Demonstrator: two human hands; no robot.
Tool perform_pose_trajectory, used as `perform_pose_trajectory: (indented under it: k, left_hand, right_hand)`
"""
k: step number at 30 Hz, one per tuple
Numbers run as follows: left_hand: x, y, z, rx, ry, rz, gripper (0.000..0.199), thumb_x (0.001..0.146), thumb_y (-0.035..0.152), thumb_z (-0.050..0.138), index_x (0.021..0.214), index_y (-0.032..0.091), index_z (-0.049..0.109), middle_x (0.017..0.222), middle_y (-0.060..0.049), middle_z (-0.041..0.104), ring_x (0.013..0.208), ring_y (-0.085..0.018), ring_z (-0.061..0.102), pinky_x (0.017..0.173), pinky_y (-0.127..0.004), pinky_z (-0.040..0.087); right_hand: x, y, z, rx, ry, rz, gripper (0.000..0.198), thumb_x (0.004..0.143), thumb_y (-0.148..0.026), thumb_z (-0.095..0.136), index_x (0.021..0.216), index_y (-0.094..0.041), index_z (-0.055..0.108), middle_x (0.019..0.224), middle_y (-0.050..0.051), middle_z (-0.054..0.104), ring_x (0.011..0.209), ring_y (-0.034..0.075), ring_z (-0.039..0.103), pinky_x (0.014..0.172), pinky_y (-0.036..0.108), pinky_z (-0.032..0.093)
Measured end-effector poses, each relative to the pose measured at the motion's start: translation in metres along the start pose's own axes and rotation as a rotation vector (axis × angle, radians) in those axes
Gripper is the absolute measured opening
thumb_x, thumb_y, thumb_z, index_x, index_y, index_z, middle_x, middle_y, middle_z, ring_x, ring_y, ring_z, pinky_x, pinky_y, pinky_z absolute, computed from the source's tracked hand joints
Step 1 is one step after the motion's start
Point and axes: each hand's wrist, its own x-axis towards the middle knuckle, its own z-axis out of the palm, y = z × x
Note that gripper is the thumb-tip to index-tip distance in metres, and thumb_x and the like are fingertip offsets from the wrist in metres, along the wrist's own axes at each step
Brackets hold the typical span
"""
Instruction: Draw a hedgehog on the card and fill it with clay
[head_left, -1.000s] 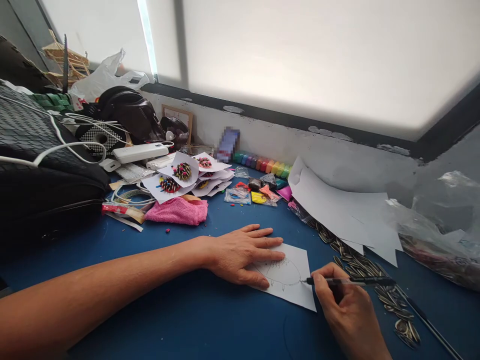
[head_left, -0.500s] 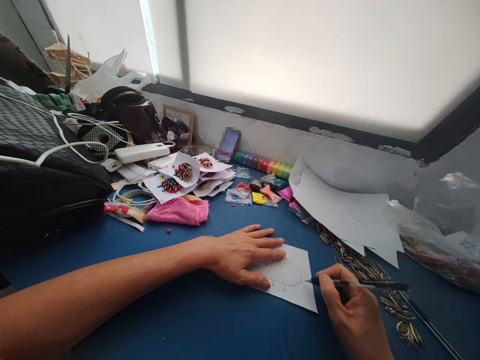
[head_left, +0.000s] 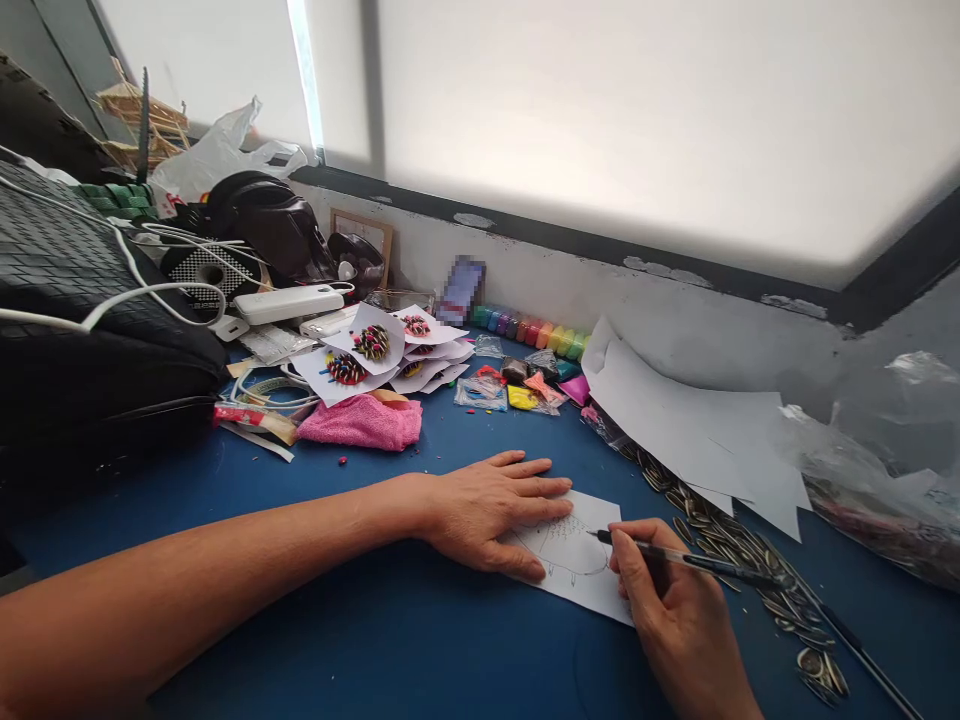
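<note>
My left hand [head_left: 495,512] lies flat with fingers spread over the left part of a small white sheet of paper [head_left: 600,595] on the blue table. A line drawing shows on the sheet: a rounded body outline with short legs below and small scale-like marks inside. My right hand [head_left: 667,600] is closed round a black-and-clear pen [head_left: 697,560]. The pen's tip is at the drawing, near the small marks; whether it touches the paper I cannot tell. The drawing's left end is partly hidden by my left hand.
Striped sunflower seeds [head_left: 727,545] and another pen [head_left: 862,650] lie to the right, by large white sheets [head_left: 690,420]. Clay packets [head_left: 525,395], a pink cloth [head_left: 364,420] and decorated paper cards [head_left: 367,345] are farther back. A black bag [head_left: 97,370] stands left.
My right hand has moved left with the pen, from the drawing's right edge to the marks inside the outline. My left hand stays on the paper. The view has shifted slightly.
</note>
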Motion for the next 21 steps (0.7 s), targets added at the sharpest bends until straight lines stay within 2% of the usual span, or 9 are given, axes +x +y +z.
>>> perform_pose_trajectory:
  k: [3,11,16,21]
  left_hand:
    - [0.0002,-0.0003,0.0006,0.000,0.002,0.005,0.074,0.091,0.058,0.046,0.149,0.016,0.029,0.157,-0.008,0.023,0.147,-0.030,0.011,0.119,-0.050,0.006]
    - [-0.0004,-0.0006,0.0009,0.002,-0.005,-0.003,0.073,0.091,0.058,0.045,0.149,0.017,0.029,0.157,-0.008,0.022,0.147,-0.029,0.010,0.119,-0.049,0.005]
    - [0.0000,0.0000,0.0007,0.000,-0.011,-0.014,0.074,0.091,0.058,0.045,0.149,0.017,0.029,0.158,-0.008,0.021,0.147,-0.029,0.010,0.119,-0.049,0.005]
    - [0.0003,-0.0003,0.0012,0.003,-0.001,-0.007,0.073,0.091,0.059,0.045,0.149,0.018,0.029,0.157,-0.008,0.022,0.147,-0.029,0.010,0.119,-0.049,0.006]
  right_hand:
    - [0.0011,0.0021,-0.0004,-0.032,0.021,-0.012,0.031,0.092,-0.049,0.046,0.084,-0.023,0.061,0.061,-0.003,0.058,0.046,0.011,0.051,0.041,0.022,0.040]
    - [0.0003,0.0051,0.0015,-0.042,-0.003,-0.016,0.033,0.093,-0.049,0.044,0.088,-0.022,0.062,0.069,-0.001,0.064,0.048,0.011,0.056,0.043,0.021,0.044]
    - [0.0016,0.0047,0.0024,-0.047,0.002,-0.017,0.030,0.093,-0.048,0.045,0.089,-0.023,0.060,0.056,-0.004,0.056,0.045,0.012,0.054,0.040,0.021,0.041]
    - [0.0009,0.0043,0.0020,-0.051,0.007,-0.018,0.030,0.092,-0.049,0.045,0.087,-0.023,0.059,0.054,-0.005,0.053,0.044,0.012,0.052,0.039,0.021,0.039]
